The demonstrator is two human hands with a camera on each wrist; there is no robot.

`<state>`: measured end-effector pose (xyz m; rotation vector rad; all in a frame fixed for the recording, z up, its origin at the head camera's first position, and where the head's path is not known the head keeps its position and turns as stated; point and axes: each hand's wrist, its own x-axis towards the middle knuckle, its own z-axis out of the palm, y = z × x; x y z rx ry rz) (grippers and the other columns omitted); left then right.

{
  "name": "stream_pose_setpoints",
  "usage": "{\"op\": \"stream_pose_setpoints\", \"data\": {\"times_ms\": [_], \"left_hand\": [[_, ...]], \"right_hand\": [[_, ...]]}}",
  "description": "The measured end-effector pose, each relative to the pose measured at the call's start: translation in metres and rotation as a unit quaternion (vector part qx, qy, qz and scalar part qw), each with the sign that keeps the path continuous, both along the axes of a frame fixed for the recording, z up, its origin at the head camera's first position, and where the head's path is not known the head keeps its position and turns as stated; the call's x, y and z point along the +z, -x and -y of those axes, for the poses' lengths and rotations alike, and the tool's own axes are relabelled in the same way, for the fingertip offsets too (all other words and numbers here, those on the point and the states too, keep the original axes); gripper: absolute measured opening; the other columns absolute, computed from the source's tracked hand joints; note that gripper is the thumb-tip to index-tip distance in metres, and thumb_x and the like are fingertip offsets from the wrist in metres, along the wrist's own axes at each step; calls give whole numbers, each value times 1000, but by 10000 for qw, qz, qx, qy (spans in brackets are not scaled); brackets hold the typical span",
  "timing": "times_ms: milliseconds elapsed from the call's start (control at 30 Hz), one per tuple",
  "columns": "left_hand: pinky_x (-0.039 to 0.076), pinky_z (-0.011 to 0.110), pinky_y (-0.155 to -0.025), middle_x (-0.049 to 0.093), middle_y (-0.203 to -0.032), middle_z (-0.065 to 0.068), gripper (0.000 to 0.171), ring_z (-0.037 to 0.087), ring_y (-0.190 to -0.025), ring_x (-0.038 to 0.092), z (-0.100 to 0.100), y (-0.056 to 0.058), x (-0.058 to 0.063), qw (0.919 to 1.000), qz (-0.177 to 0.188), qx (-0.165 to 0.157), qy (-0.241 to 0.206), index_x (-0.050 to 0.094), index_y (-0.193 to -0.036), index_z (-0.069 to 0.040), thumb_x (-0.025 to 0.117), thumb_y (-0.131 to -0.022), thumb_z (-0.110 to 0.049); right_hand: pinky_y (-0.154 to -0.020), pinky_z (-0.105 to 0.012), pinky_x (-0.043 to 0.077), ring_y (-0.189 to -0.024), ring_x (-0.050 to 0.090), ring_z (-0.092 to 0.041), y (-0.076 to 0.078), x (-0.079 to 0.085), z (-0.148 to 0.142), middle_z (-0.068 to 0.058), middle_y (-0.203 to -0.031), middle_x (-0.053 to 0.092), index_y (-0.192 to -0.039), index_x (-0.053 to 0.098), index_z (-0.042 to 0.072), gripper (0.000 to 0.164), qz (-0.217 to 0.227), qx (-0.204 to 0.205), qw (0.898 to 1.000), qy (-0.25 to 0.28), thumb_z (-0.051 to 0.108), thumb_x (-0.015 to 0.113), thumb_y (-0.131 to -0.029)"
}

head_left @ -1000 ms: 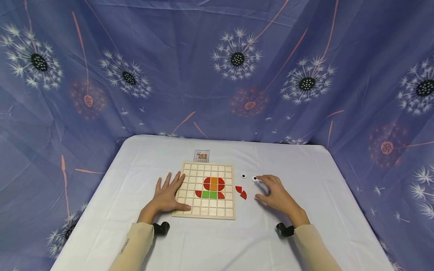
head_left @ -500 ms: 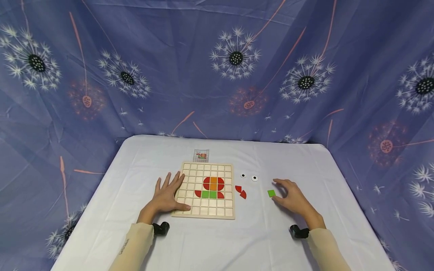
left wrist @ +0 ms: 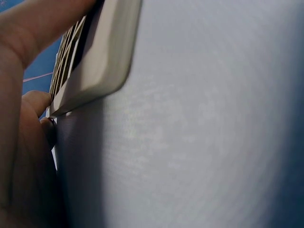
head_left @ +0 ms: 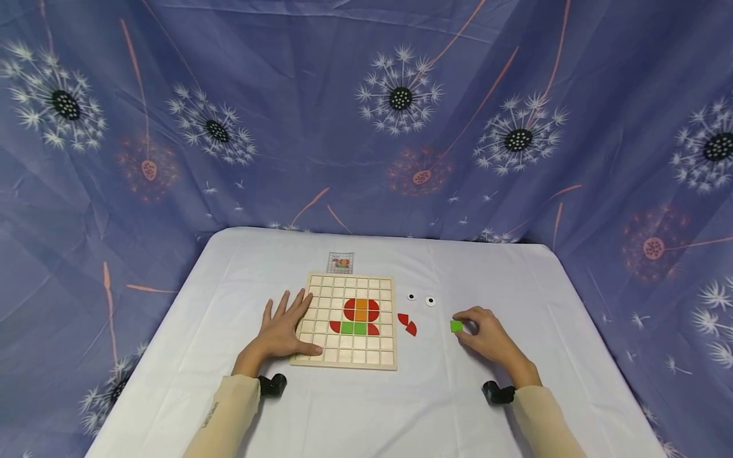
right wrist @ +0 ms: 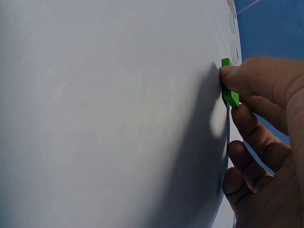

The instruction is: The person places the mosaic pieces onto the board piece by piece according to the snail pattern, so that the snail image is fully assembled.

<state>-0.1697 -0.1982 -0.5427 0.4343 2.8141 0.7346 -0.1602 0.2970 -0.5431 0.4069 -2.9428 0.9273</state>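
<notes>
My right hand pinches a green square tile between thumb and fingers, to the right of the board; the right wrist view shows the tile edge-on close to the cloth. My left hand lies spread over the left edge of the wooden grid board, thumb and fingertips on its frame. On the board sit orange tiles flanked by red rounded pieces, and below them green tiles between red quarter pieces. In the left wrist view the board's corner shows beside the thumb.
Two red quarter pieces lie just right of the board. Above them are two round eye pieces. A small pattern card lies behind the board. The white cloth-covered table ends at a purple dandelion curtain.
My right hand has left the right eye piece, moved right and nearer to me, and taken hold of the green tile, now tilted. My left hand has stayed on the board.
</notes>
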Motion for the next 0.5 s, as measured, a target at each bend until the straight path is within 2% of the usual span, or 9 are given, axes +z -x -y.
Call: {"op": "stream_pose_setpoints", "data": {"times_ms": [167, 500], "left_hand": [[-11, 69, -122, 12, -174, 12, 135, 45, -159, -2, 0, 0, 2, 10000, 62, 8, -39, 20, -166, -15, 85, -62, -72], [-10, 69, -122, 12, -174, 11, 135, 45, -159, -2, -1, 0, 3, 9999, 105, 26, -1, 19, -166, -16, 84, -62, -73]], "right_hand": [[-97, -52, 51, -108, 62, -28, 6, 1, 16, -2, -109, 69, -110, 77, 12, 25, 119, 67, 9999, 80, 14, 82, -86], [-100, -51, 52, -111, 64, -26, 24, 11, 65, -1, -110, 69, -114, 76, 12, 28, 123, 453, 9981, 394, 17, 81, -87]]}}
